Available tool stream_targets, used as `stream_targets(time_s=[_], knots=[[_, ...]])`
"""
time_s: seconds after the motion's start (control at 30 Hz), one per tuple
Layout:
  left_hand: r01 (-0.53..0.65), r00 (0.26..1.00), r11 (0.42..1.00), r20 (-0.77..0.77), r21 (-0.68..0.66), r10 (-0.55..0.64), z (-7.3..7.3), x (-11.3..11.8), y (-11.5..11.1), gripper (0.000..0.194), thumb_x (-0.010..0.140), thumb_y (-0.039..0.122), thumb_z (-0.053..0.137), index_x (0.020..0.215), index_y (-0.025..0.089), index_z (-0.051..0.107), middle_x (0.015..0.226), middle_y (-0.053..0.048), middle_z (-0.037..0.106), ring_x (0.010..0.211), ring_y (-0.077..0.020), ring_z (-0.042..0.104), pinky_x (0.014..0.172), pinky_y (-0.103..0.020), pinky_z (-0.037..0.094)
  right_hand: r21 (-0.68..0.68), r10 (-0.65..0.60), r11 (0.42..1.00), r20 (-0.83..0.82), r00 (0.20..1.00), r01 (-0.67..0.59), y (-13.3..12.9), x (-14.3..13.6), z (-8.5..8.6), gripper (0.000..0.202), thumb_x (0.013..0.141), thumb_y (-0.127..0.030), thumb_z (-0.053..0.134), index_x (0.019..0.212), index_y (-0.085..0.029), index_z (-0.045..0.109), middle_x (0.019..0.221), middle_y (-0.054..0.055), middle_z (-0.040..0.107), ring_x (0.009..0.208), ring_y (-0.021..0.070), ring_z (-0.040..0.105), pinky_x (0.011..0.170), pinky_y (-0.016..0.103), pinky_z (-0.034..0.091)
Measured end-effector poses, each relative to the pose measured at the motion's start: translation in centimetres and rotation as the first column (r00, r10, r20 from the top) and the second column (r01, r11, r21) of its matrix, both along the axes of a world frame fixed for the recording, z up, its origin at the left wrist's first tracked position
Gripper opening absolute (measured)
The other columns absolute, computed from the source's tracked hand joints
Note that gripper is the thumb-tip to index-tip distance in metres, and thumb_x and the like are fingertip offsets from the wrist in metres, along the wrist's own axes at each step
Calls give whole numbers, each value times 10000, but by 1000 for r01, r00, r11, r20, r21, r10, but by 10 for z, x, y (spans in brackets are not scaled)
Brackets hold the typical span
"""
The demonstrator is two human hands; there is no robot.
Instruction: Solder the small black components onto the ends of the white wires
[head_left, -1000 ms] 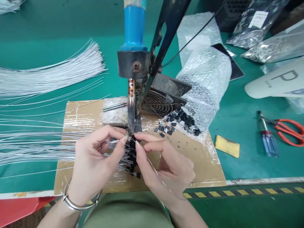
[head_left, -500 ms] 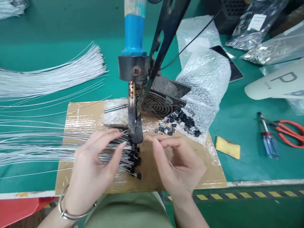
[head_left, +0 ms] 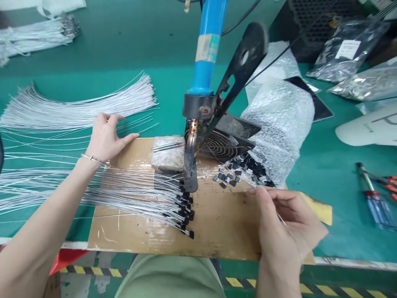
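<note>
Wire bundle: handling and markings

Lies on worktop by wide-spread left hand, nothing visibly held there. Probably light, springy, easily kinked; best taken near ends. Pinches fine wire in right hand, thumb to forefinger. Reads apparently "P", cropped, on white container; cannot read bag label.

Shiny wires, smooth plastic iron handle, dull metal tip, crinkled plastic wrap

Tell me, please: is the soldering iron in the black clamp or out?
In: the black clamp surrounds the soldering iron, its blue handle above and metal tip below.
</note>
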State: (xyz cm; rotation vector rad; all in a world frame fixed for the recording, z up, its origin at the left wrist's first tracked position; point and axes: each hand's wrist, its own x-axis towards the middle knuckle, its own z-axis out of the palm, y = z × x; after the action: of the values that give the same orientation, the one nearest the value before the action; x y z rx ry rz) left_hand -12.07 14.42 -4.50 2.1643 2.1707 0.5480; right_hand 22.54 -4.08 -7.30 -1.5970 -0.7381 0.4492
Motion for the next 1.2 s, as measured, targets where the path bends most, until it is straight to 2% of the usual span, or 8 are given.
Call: stream_targets(time_s=[0.17, 0.33, 0.43, 0.73, 0.93, 1.0, 1.13, 1.2], knots=[[136, 991, 991, 5, -17, -136, -1, 0, 20, 331, 987, 286, 622, 677, 205, 538, 821, 41, 561, 997, -118, 588, 785, -178, 502, -49, 24, 998, -22, 999, -25, 2, -2, -3, 281, 757, -388, 927, 719, -204, 718, 759, 36, 788, 728, 213, 745, 749, 346, 589], [277, 960, 957, -24, -84, -279, -2, -6, 21, 143, 888, 171, 696, 782, 210, 609, 995, -71, 671, 1162, -269, 606, 1058, -396, 491, -59, 53, 997, -19, 998, -54, 2, -1, -5, 309, 760, -422, 922, 719, -197, 715, 754, 45, 790, 721, 210, 748, 733, 337, 586], [265, 964, 958, 6, -107, -266, 3, -10, 21, 23, 940, 184, 644, 918, 179, 642, 1098, -123, 695, 1163, -291, 613, 1076, -443, 458, -63, 66, 996, -3, 998, -66, 2, -1, -4, 347, 766, -467, 917, 717, -192, 712, 755, 57, 790, 720, 217, 751, 738, 347, 593], [167, 964, 978, 231, -127, -134, 52, -7, -5, 378, 1108, 303, 460, 1379, 45, 513, 896, 17, 739, 713, -88, 617, 718, -221, 488, -76, 67, 995, -29, 997, -69, 1, -2, -4, 407, 734, -529, 932, 722, -188, 711, 755, 59, 788, 728, 219, 750, 761, 357, 594], [157, 969, 971, 216, -179, -117, 87, -2, -61, 316, 1002, 399, 643, 981, 106, 761, 758, 55, 708, 735, -79, 603, 711, -156, 441, -23, 69, 997, -39, 997, -70, 2, -2, -1, 354, 850, -502, 866, 850, -196, 687, 691, -10, 716, 629, 163, 672, 673, 316, 540], [273, 913, 906, 384, -322, -138, 94, -3, -83, 284, 954, 408, 693, 901, 141, 771, 723, 47, 712, 631, -68, 552, 581, -139, 394, 34, 86, 996, -100, 991, -83, 0, -3, 0, 298, 933, -468, 797, 866, -199, 685, 656, -41, 650, 586, 139, 623, 636, 302, 521], [613, 649, 575, 761, -543, 27, 85, 6, -116, 234, 904, 362, 760, 763, 175, 755, 605, 22, 626, 526, -84, 509, 498, -162, 404, 63, 281, 960, -215, 935, -274, -12, -11, 6, 327, 969, -393, 763, 720, -186, 714, 630, -19, 617, 561, 122, 571, 551, 274, 457], [619, 618, 566, 782, -545, 77, 73, 16, -127, 167, 884, 316, 783, 773, 192, 761, 624, 10, 644, 547, -95, 525, 515, -166, 420, 37, 428, 899, -272, 862, -435, -20, -21, 12, 268, 961, -342, 765, 739, -194, 747, 629, -14, 633, 556, 115, 563, 530, 256, 431]])
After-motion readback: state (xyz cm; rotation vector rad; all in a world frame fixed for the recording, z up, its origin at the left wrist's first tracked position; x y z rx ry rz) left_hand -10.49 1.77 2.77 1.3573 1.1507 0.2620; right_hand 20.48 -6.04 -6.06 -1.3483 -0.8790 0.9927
